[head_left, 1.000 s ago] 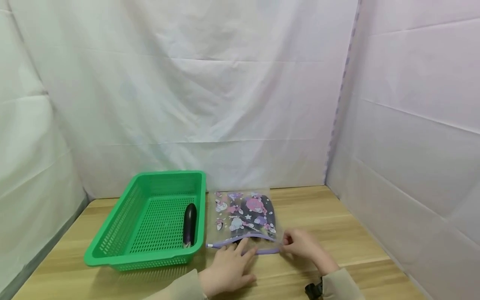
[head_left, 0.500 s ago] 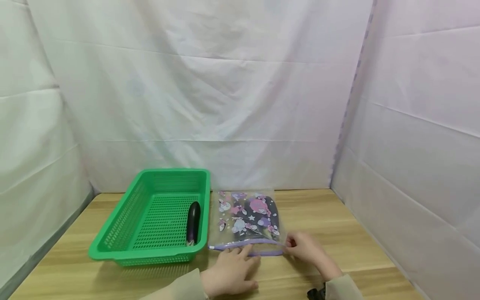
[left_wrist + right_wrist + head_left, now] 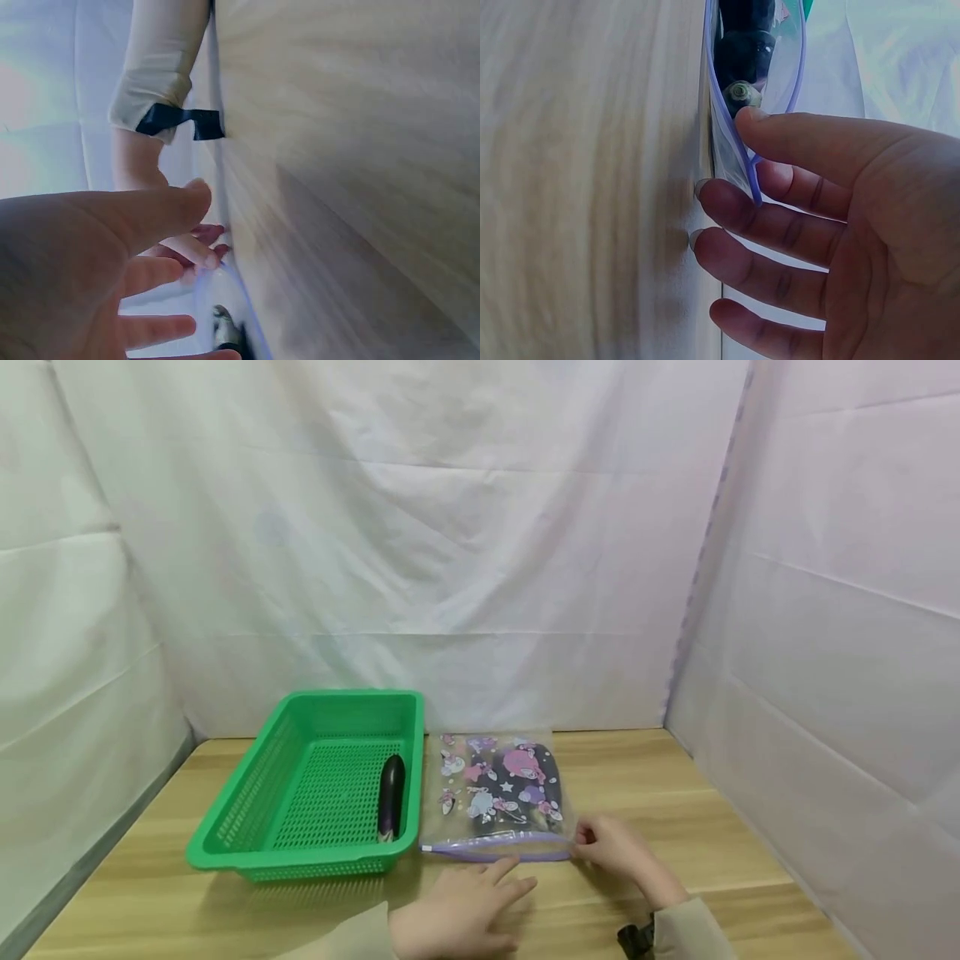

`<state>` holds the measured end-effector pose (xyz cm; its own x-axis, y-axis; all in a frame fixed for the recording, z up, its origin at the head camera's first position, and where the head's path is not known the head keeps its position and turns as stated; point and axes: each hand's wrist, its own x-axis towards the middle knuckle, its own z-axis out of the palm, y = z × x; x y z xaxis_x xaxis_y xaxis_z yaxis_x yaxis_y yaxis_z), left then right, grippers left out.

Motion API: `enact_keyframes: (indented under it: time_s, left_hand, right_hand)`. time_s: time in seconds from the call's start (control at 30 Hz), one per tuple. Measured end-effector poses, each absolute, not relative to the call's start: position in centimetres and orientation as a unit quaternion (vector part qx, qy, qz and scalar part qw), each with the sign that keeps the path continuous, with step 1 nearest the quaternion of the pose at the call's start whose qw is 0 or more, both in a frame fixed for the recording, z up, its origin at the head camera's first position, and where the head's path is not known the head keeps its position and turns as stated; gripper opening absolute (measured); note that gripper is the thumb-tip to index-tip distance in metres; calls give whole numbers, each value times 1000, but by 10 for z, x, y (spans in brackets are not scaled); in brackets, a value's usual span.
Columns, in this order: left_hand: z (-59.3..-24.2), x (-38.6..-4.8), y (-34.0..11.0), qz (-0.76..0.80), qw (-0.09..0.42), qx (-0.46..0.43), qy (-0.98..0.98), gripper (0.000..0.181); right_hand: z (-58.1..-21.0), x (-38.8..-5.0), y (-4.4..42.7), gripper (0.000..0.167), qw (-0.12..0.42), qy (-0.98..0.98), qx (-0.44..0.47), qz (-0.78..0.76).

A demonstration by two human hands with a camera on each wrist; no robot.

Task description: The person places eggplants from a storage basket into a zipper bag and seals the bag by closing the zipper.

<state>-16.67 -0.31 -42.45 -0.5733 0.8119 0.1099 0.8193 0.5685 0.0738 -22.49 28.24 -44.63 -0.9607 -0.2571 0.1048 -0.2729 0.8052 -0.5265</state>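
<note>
A clear printed zip bag [image 3: 450, 777] with a purple zip edge [image 3: 802, 67] lies flat, its mouth parted toward the person. Dark eggplants [image 3: 744, 52] show inside it, one stem end near the mouth in the right wrist view. The right hand [image 3: 618, 852] pinches the right corner of the mouth between thumb and fingers [image 3: 787, 225]. Just in front of the zip edge is the left hand [image 3: 457, 910], its fingers spread and holding nothing; whether a fingertip touches the bag cannot be told. In the left wrist view the left hand [image 3: 97, 262] shows thumb and fingers apart.
A green plastic basket [image 3: 202, 852] stands left of the bag, close beside it. One eggplant [image 3: 391, 797] lies along the basket's right side. White cloth [image 3: 480, 552] hangs behind and at both sides of the wooden table [image 3: 712, 860].
The left hand has drawn back from the zip edge toward the person. The gap of the bag's mouth shows more plainly. The right hand keeps its pinch at the corner.
</note>
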Motion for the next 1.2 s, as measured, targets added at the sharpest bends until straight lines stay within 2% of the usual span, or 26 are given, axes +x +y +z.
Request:
enact_keyframes:
  time_s: [0.1, 0.17, 0.4, 0.67, 0.83, 1.2]
  left_hand:
    - [-417, -163, -3, -61, 80, -484, -869, 69]
    - [-411, -161, -3, -61, 95, -489, -865, 69]
    - [-382, -164, -5, -43, 97, -466, -878, 69]
    - [-359, -174, -17, -34, 130, -454, -881, 64]
    - [-345, -179, -25, -29, 123, -438, -890, 65]
    - [-313, -211, -54, -58, 126, -388, -911, 64]
  right_hand:
    - [-445, -226, 284, 22, 15, -952, 137, 272]
    - [-444, -226, 284, 22, 14, -953, 137, 270]
    - [-444, -224, 284, 21, 15, -955, 133, 266]
    - [-444, -226, 283, 22, 16, -957, 140, 252]
    - [-444, -227, 283, 22, 17, -956, 139, 259]
    - [-446, -227, 288, 23, 25, -954, 145, 261]
